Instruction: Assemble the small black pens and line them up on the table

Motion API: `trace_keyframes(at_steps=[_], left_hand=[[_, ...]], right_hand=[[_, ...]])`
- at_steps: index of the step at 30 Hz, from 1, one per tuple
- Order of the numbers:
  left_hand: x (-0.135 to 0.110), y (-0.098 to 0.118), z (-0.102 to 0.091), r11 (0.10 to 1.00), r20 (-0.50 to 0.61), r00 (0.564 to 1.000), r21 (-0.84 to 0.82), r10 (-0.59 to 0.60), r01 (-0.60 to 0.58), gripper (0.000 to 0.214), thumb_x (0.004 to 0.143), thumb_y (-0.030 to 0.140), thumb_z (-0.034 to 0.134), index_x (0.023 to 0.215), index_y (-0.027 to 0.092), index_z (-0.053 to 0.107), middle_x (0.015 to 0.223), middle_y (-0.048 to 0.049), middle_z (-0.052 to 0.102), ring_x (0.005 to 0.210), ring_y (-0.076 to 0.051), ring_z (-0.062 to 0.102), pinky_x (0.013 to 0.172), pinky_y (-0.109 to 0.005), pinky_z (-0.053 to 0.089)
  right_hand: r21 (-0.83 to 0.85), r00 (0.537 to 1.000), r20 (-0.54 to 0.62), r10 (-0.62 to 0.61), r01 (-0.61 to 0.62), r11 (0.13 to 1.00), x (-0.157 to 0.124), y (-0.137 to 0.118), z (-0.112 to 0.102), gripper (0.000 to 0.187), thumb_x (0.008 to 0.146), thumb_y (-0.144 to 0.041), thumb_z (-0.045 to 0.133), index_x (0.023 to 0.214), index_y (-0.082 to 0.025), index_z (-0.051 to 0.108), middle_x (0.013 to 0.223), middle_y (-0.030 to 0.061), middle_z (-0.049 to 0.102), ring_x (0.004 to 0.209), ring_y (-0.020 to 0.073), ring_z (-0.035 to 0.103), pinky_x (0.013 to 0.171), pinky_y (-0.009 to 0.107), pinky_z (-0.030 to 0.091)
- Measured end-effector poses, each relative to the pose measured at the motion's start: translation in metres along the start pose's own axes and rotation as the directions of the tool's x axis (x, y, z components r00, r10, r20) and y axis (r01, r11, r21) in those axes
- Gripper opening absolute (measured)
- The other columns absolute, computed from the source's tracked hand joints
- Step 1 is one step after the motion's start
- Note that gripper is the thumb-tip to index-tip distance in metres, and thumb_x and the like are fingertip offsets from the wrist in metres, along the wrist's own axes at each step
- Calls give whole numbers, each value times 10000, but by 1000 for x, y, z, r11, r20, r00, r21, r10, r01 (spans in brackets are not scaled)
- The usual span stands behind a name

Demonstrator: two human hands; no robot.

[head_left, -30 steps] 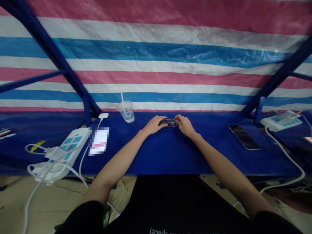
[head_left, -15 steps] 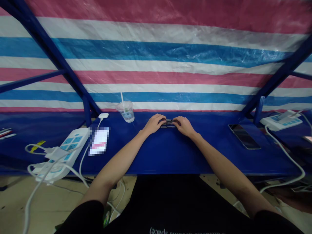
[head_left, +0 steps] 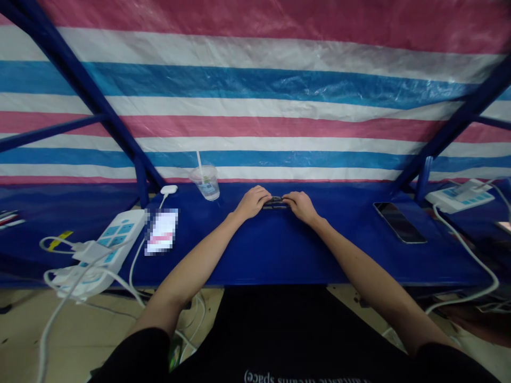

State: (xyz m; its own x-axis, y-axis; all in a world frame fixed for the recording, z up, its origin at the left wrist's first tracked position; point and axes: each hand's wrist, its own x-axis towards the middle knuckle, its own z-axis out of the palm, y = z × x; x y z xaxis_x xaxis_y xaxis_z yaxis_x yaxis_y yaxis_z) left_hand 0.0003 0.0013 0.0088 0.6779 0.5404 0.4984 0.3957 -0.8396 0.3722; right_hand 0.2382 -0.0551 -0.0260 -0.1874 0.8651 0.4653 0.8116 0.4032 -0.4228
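Both of my arms reach forward over the blue table [head_left: 279, 255]. My left hand [head_left: 251, 202] and my right hand [head_left: 302, 206] meet at the middle of the table's far side, fingers curled. Between them they pinch a small dark object [head_left: 275, 202], thin and flat, which lies low over the table top. Each hand grips one end of it, and most of it is hidden by the fingers.
A clear plastic cup with a straw [head_left: 205, 182] stands left of my hands. A lit phone [head_left: 162, 231] and a white power strip with cables [head_left: 104, 244] lie at the left. A dark phone [head_left: 400, 223] lies at the right, another power strip [head_left: 459, 196] beyond it. A striped tarp hangs behind.
The dark object showed wider, with several rows, a second ago; now my hands have closed in and only a thin dark strip shows between them. The arms have hardly moved.
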Motion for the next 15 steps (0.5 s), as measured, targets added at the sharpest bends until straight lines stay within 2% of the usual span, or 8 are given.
trace_keyframes(at_steps=[5, 10, 13, 15], left_hand=[[1, 3, -1, 1000, 9, 1000, -6, 14, -14, 352, 1062, 328, 448, 831, 199, 681, 901, -64, 692, 953, -225, 602, 919, -397, 493], [1, 6, -1, 999, 31, 999, 30, -41, 41, 489, 1087, 354, 376, 677, 192, 589, 766, -48, 643, 865, -216, 606, 894, -396, 473], [0, 8, -1, 998, 28, 999, 48, -37, 35, 467, 1091, 379, 376, 754, 190, 640, 811, -50, 671, 889, -220, 617, 903, -396, 476], [-1, 8, -1, 999, 12, 999, 44, -33, 32, 369, 1082, 391, 425, 914, 197, 690, 935, -54, 709, 951, -223, 628, 929, -393, 482]], right_hand=[[5, 999, -21, -30, 30, 1000, -1, 0, 0, 251, 1041, -308, 538, 1082, -243, 778, 993, 66, 775, 927, 233, 682, 807, 353, 424], [-19, 997, -27, -68, 68, 998, -1, -1, -3, 231, 1032, -303, 556, 1083, -239, 771, 944, 62, 761, 904, 231, 661, 795, 352, 417], [-1, 998, -19, -60, 60, 998, -1, -4, -5, 233, 1031, -290, 542, 1085, -241, 763, 972, 67, 760, 914, 235, 663, 815, 358, 426], [32, 998, -21, -61, 62, 998, -1, -5, -5, 243, 1030, -255, 520, 1116, -240, 747, 1030, 70, 761, 950, 240, 673, 852, 368, 434]])
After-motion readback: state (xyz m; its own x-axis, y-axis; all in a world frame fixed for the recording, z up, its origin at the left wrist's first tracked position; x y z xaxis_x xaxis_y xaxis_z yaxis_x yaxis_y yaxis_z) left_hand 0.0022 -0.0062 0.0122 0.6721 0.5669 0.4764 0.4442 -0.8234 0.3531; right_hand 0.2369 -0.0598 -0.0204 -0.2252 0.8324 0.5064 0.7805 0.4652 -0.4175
